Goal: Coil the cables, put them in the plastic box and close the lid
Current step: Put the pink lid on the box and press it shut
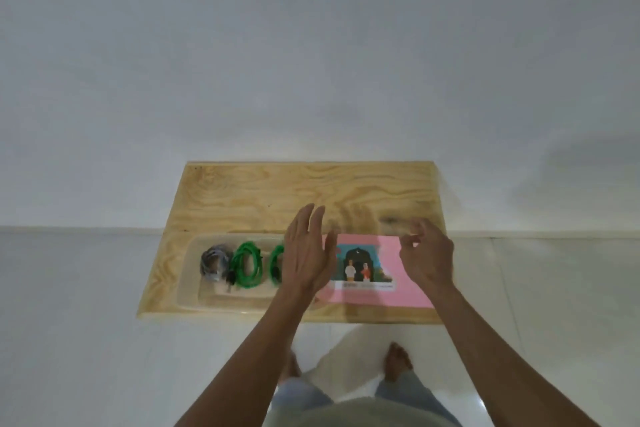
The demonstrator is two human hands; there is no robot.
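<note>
Meanwhile, the flat-fingered left hand (308,253) hides part of the clear box (188,274); the loosely curled, empty right hand (427,255) overlaps the pink lid (388,295).

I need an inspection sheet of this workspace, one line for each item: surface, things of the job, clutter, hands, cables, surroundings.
Surface: wooden board lying on a pale floor, against a wall.
Job's things: clear plastic box on the board's left part, open, no lid on it; pink lid with a picture, flat on the board to the box's right.
Clutter: nothing seen.
Hands: left hand open, fingers straight, above the box's right end; right hand above the lid's far right part, fingers loosely curled; contact unclear.
Cables: grey coil and two green coils inside the box.
Surroundings: plain wall; the person's bare feet below.
</note>
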